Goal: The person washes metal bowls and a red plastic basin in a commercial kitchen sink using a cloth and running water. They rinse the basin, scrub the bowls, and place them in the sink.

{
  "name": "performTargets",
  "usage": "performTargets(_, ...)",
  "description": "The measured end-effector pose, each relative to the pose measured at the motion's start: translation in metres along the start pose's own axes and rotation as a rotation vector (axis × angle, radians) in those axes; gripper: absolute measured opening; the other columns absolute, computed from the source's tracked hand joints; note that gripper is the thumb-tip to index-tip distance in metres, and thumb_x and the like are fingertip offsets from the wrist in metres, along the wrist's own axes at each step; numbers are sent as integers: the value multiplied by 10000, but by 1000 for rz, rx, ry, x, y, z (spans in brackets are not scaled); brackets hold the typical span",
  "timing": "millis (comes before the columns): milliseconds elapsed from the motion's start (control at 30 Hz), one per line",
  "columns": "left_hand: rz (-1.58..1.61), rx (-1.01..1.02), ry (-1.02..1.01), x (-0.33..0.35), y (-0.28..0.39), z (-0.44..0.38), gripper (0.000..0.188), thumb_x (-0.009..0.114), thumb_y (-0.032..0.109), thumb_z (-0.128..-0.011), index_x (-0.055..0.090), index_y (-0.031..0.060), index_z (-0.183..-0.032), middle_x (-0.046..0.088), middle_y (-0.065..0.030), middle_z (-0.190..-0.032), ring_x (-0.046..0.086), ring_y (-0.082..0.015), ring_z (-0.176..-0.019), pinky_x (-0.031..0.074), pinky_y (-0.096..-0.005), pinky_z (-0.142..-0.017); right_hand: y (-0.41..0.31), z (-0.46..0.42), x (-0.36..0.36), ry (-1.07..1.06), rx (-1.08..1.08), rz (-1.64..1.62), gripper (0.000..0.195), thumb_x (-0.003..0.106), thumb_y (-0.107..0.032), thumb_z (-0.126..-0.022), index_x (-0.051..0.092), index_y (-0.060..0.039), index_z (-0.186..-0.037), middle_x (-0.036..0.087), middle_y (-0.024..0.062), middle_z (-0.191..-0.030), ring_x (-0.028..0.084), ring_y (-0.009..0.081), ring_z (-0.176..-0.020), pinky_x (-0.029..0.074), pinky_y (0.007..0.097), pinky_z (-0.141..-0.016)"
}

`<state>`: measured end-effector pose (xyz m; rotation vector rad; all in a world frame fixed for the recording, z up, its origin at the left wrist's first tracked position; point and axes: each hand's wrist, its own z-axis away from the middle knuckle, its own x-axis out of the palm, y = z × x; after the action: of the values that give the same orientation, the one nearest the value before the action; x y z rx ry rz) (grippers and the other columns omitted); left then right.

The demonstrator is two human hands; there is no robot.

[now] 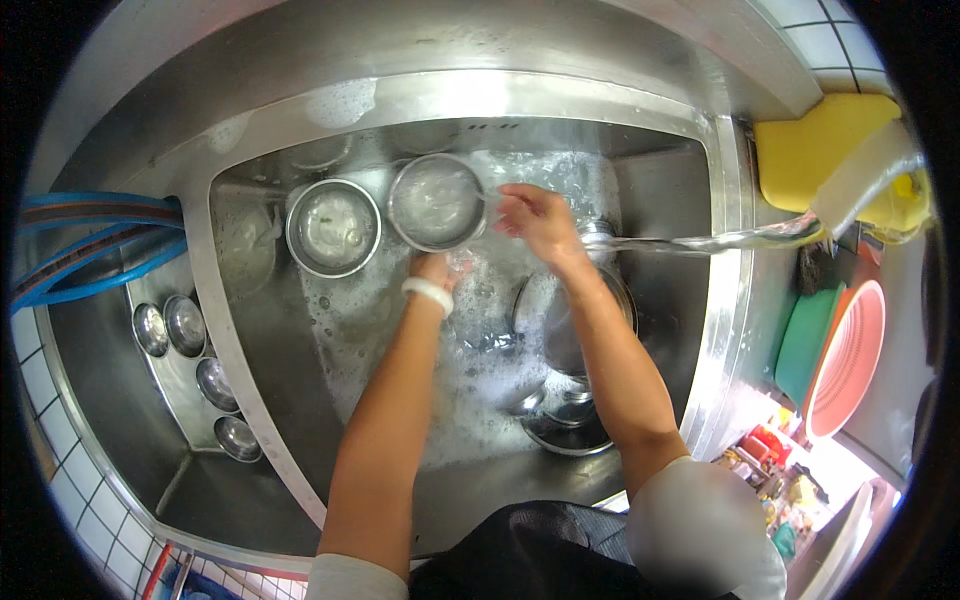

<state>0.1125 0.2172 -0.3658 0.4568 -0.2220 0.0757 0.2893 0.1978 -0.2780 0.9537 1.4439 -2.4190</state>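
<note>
My left hand (439, 271), with a white bangle at the wrist, is at the near rim of a round stainless steel bowl (436, 202) and partly hidden beneath it; its grip is not clear. Water blurs inside this bowl. My right hand (534, 217) is just right of the bowl, fingers bent towards its rim; what it holds, if anything, cannot be told. Another steel bowl (334, 228) with water and a small green bit stands to the left. Below my right forearm, metal lids or pans (568, 431) lie in sudsy water in the steel sink (472, 480).
A water stream (690, 244) comes from a pale hose (862, 176) at the right. Several small steel bowls (185, 325) rest in the left basin. Blue hoses (105, 214) cross the left edge. A yellow container (810, 154) and a pink basket (847, 360) stand at the right.
</note>
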Motion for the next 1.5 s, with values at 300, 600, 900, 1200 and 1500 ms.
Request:
performTargets(300,46,-155,-241,-34,-50,127,445,526,347,-843,412,90,-1188,524,-113,-1083,534,-248,-929,468,-395,-771,23,162,-54,259,82,164,248,564,-203,-831,544,33,-904,609,216,-723,621,337,-655,476,398,-547)
performTargets(600,-686,750,346,-130,-26,195,629,512,-72,-733,329,102,-1308,456,-165,-1212,488,-272,-1091,365,-343,-928,-28,212,72,-219,-705,109,308,628,-203,-740,545,-61,-1001,578,93,-963,541,269,-878,400,371,-794)
performTargets(900,-1052,842,453,-126,-49,224,796,466,-165,-639,303,177,-1340,274,-304,-1270,354,-460,-1149,331,-426,-952,-14,208,97,-585,-133,-58,314,583,-101,-754,522,-57,-1059,568,153,-945,566,333,-885,456,391,-743)
performTargets(1200,-389,535,361,-120,-35,261,893,419,-141,-585,199,218,-1372,345,-167,-1258,364,-356,-1155,327,-418,-965,-14,186,140,-511,42,-266,263,654,-162,-752,520,-81,-963,534,62,-729,498,164,-638,414,289,-583)
performTargets(1500,352,116,70,-139,-53,204,848,425,-102,-630,178,288,-1342,375,-125,-1238,489,-329,-1055,515,-466,-757,-26,146,124,-516,-123,-67,313,612,-212,-743,498,-85,-1005,591,168,-806,587,339,-791,454,411,-681)
